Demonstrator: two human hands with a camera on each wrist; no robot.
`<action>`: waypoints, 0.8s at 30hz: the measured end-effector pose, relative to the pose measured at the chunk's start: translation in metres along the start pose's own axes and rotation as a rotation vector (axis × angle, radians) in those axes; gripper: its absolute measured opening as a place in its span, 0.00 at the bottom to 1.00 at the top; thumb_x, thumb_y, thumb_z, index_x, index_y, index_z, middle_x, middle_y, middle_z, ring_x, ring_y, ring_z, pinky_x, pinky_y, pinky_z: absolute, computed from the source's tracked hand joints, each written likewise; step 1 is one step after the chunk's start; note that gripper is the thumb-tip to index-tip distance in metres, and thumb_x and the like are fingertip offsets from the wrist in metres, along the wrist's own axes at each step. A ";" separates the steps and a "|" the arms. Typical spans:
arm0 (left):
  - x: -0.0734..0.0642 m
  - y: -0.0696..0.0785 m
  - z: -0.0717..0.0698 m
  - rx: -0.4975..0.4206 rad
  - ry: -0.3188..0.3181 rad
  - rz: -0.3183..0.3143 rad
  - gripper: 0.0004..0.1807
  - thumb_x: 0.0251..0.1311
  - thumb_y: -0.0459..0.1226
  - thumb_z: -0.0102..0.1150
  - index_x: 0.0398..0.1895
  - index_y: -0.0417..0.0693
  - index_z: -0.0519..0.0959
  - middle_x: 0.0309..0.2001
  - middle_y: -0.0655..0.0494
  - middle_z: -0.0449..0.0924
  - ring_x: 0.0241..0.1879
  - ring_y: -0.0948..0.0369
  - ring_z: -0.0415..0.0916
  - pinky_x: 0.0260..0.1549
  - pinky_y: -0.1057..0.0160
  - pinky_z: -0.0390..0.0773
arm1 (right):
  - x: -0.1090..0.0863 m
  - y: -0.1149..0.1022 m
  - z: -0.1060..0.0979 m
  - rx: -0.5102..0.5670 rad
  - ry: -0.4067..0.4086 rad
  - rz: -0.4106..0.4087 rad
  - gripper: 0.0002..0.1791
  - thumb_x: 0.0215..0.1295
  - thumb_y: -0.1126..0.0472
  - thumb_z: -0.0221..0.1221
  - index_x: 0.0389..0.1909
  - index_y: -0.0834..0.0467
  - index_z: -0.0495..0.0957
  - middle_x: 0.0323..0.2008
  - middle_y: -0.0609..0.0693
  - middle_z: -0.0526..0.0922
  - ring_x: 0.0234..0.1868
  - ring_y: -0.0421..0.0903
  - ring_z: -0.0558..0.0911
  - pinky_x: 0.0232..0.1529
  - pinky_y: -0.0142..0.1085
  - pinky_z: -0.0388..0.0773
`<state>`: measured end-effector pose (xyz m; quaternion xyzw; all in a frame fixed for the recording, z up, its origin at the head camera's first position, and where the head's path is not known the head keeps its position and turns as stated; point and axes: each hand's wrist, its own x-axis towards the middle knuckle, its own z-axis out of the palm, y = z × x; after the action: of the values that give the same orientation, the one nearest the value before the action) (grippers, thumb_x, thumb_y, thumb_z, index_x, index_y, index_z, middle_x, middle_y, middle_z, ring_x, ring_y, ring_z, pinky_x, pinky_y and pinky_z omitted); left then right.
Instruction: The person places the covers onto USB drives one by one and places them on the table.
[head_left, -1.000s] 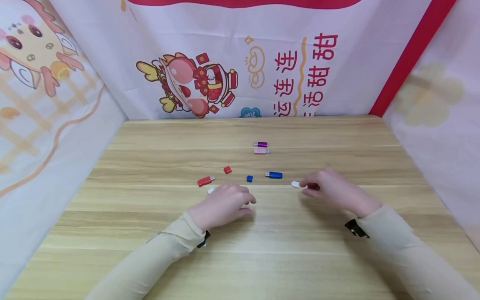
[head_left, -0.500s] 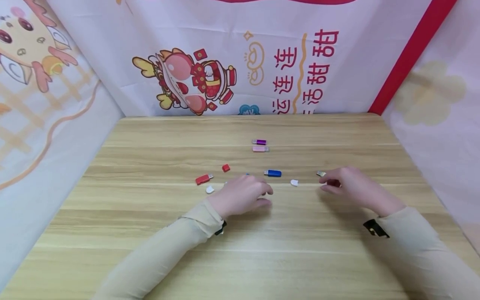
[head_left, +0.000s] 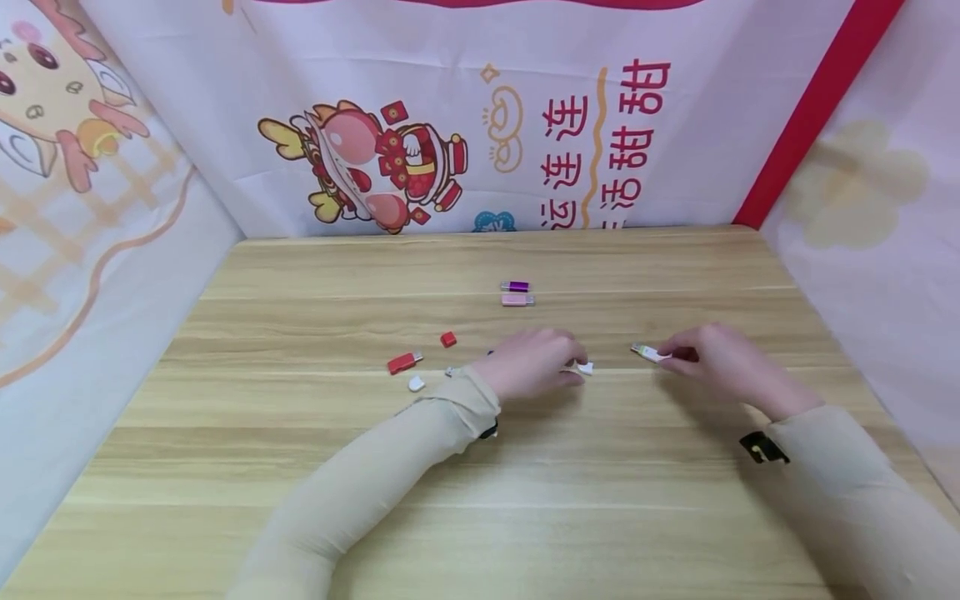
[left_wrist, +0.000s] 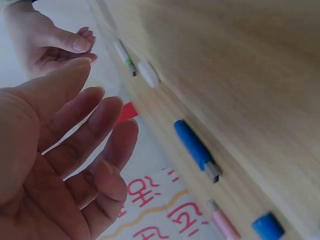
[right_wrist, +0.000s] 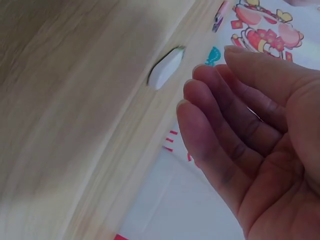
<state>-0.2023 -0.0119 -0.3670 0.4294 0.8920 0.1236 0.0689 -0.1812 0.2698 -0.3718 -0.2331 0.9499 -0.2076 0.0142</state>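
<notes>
In the head view my left hand (head_left: 534,364) hovers at a white cap (head_left: 587,368). The left wrist view shows its fingers loosely bent, with nothing between them, and the white cap (left_wrist: 148,74) apart from them on the table. My right hand (head_left: 712,367) is at the rear end of a white USB stick (head_left: 648,352) whose metal plug points left. Seen from the right wrist, its fingers are relaxed and apart from the white stick (right_wrist: 166,70). A blue USB stick (left_wrist: 191,144) and blue cap (left_wrist: 268,226) lie under the left hand, mostly hidden from the head camera.
To the left lie a red USB stick (head_left: 402,362), a red cap (head_left: 448,339), a second white cap (head_left: 416,383) and a metal plug (head_left: 450,372) partly behind the sleeve. Farther back are purple (head_left: 516,287) and pink (head_left: 517,299) USB sticks. Printed cloth (head_left: 420,50) borders the wooden table (head_left: 570,542).
My left hand has moved right, over the blue stick, to the white cap. The right hand has moved right from that cap to the white stick, which now shows more.
</notes>
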 end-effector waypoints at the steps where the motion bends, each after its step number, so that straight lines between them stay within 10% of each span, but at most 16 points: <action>1: 0.004 0.000 0.001 0.004 0.003 -0.002 0.14 0.65 0.44 0.64 0.49 0.50 0.85 0.45 0.59 0.83 0.41 0.66 0.78 0.44 0.66 0.76 | 0.001 0.002 0.000 -0.001 0.002 0.008 0.06 0.59 0.65 0.69 0.37 0.62 0.87 0.27 0.44 0.85 0.27 0.38 0.78 0.31 0.37 0.77; 24: 0.043 -0.012 0.023 -0.006 -0.075 -0.042 0.07 0.63 0.43 0.67 0.40 0.52 0.86 0.35 0.65 0.80 0.35 0.67 0.74 0.42 0.66 0.74 | 0.020 0.014 0.010 -0.035 -0.066 0.119 0.05 0.60 0.59 0.70 0.34 0.56 0.87 0.27 0.43 0.83 0.29 0.42 0.78 0.36 0.44 0.77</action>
<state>-0.2333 0.0182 -0.3929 0.4145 0.8973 0.1084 0.1063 -0.2039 0.2681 -0.3850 -0.1831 0.9647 -0.1818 0.0536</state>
